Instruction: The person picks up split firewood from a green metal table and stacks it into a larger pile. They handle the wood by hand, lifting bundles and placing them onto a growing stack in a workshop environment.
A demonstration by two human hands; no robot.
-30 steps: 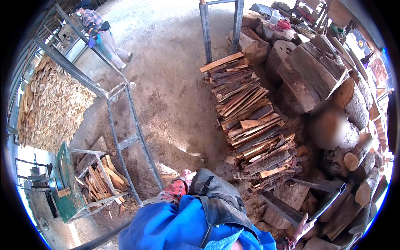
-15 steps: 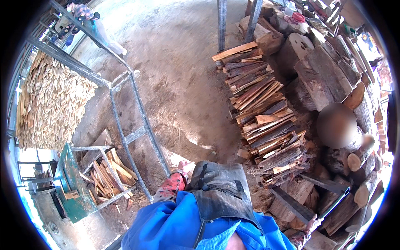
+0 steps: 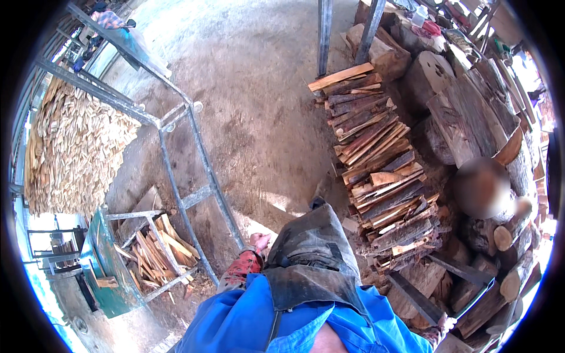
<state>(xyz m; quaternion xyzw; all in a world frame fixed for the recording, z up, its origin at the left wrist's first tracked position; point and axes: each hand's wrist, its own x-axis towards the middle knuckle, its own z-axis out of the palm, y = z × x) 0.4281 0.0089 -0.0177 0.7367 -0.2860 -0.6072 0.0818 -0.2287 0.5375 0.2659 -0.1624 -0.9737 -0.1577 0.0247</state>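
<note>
At the lower right, my right hand (image 3: 447,323) is closed around the end of a dark metal frame (image 3: 415,299). Its bars run forward under a long row of split firewood (image 3: 382,176), whose dark and reddish pieces lie crosswise, one behind another. My left hand (image 3: 259,241), below a red patterned sleeve, hangs beside my dark apron (image 3: 312,241). It holds nothing I can see, and its fingers look loosely apart. The nearest thing to it is a grey metal frame (image 3: 212,182) standing on the left.
Logs (image 3: 465,117) are heaped along the right, beside a blurred round patch. Two metal posts (image 3: 324,38) rise beyond the firewood. At left are a large pile of split wood (image 3: 76,153), a green machine panel (image 3: 109,265) and loose sticks (image 3: 159,250). A person (image 3: 115,26) stands far left.
The firewood row and posts have shifted slightly right and down in view. A dark shoe tip now shows beyond my apron. My right hand keeps its hold on the frame.
</note>
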